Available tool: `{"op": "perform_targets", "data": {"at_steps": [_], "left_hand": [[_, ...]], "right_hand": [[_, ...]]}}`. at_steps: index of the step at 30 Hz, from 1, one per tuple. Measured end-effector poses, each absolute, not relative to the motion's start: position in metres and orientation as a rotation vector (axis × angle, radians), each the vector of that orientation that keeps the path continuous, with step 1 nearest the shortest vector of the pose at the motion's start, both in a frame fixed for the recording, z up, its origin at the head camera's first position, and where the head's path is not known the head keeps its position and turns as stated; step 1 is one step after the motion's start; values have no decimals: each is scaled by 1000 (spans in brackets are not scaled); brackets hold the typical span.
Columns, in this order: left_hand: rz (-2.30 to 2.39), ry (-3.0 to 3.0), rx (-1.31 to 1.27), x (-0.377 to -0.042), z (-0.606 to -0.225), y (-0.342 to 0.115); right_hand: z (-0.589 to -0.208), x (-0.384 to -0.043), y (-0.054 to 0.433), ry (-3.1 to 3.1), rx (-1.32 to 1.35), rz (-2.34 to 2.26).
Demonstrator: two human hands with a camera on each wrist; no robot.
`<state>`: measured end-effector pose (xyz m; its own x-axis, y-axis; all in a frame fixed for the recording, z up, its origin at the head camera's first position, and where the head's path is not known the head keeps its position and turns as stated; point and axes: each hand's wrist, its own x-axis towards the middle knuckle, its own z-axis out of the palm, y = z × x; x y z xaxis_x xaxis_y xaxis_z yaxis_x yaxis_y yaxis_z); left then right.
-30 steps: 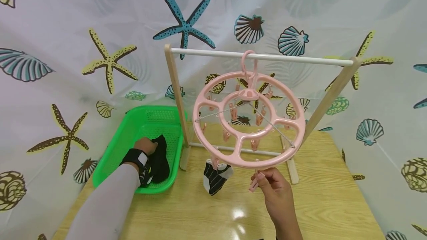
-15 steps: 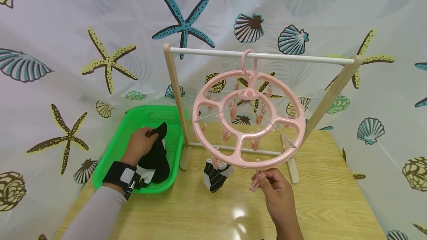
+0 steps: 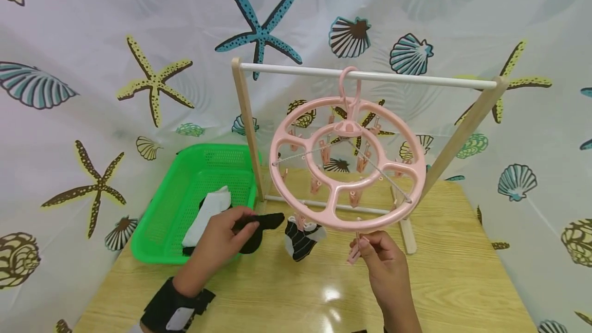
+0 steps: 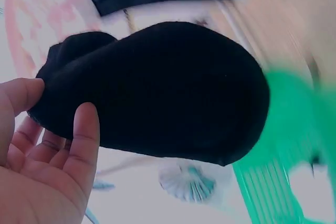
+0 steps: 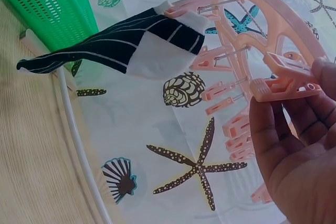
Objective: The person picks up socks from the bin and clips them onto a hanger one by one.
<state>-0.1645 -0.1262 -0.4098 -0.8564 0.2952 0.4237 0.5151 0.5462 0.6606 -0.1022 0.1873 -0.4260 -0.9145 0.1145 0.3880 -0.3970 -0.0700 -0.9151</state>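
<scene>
My left hand (image 3: 226, 238) pinches a black sock (image 3: 270, 221) near the front right side of the green basket. In the left wrist view the sock (image 4: 178, 93) spreads out flat from the thumb and fingers. My right hand (image 3: 386, 266) holds a pink clothespin (image 3: 354, 256) that dangles from the near rim of a round pink hanger (image 3: 351, 226). Seen from the right wrist, the thumb and fingers pinch that clothespin (image 5: 283, 90). A black sock with white stripes (image 3: 300, 240) hangs from another clip, between my hands.
The green basket (image 3: 139, 240) on the left holds a white sock (image 3: 208, 215) and something black. A wooden stand (image 3: 462, 137) with a white bar (image 3: 416, 80) carries the hanger, which has several more clips. A patterned sheet (image 3: 111, 96) closes off the back and sides.
My left hand has lifted the black sock out of the basket and brought it rightward toward the hanger, uncovering the white sock. My right hand keeps its hold on the clothespin.
</scene>
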Motion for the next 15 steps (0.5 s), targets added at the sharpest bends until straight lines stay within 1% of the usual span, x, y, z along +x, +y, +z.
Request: {"op": "perform_targets", "data": {"at_steps": [4,7,10,15], "left_hand": [[-1332,-2480,-769,-143,-415,-93],[-1352,-2471,-869,-133,-424,-69],[-1294,-2520,-910,-127,-431,-48],[-1261,-2520,-908,-123,-440,-21]], "right_hand": [[-426,-101,189,-1863,305,2046],[-426,-100,190,-1854,307,2040],[-426,-100,190,-1864,307,2022],[-426,-101,188,-1895,295,2016]]}}
